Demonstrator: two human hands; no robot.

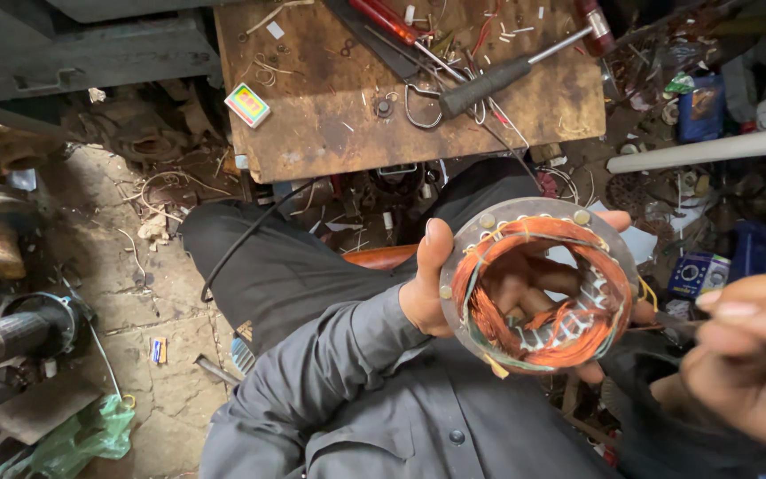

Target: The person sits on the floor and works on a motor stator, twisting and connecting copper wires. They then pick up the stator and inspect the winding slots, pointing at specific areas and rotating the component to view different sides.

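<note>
While the left hand (454, 288) wraps around a round motor stator (538, 284), thumb pressed on its metal rim and fingers showing through the bore and past the far edge, the stator is held up over the person's lap, its open face turned toward the camera. Copper windings (569, 333) loop around the inside of the stator, orange against pale slot liners. Just right of the stator, the right hand (746, 355) has its fingertips pinched together on a thin tool whose dark tip reaches toward the stator's rim; the tool itself is too blurred to identify. Beyond the stator stands a worn wooden desk (330, 124) carrying a hammer (516, 66).
</note>
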